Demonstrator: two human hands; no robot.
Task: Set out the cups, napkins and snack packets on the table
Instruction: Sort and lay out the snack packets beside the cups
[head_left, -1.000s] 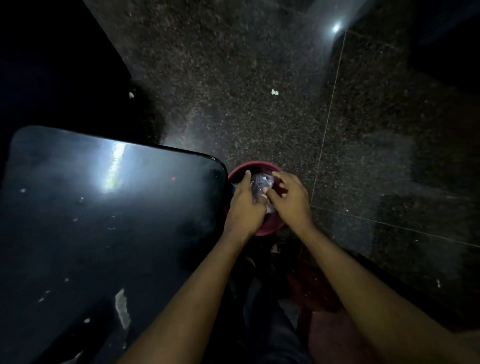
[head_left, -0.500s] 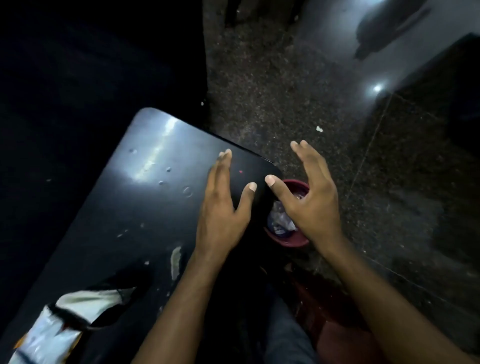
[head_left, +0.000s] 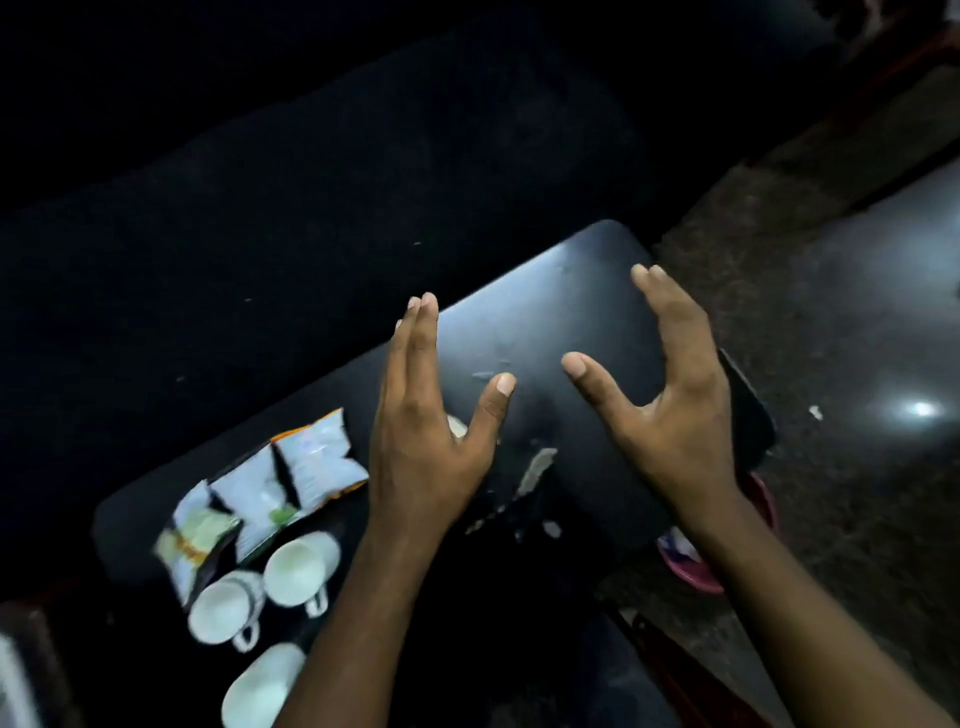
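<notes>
A black table runs across the dim view. White snack packets with orange trim lie in a row at its left part. Three white cups stand in front of them: one, one and one partly hidden by my left forearm. My left hand hovers over the table's middle, fingers straight and thumb spread, holding nothing. My right hand hovers over the table's right end, also open and empty.
A red bowl-like bin with crumpled wrappers sits on the floor below the table's right edge, partly behind my right forearm. Small scraps lie on the table. Speckled dark floor lies to the right; a dark seat behind.
Both hands have left the red bin and risen over the table, open and empty. The view has swung left, bringing the packets and cups into sight.
</notes>
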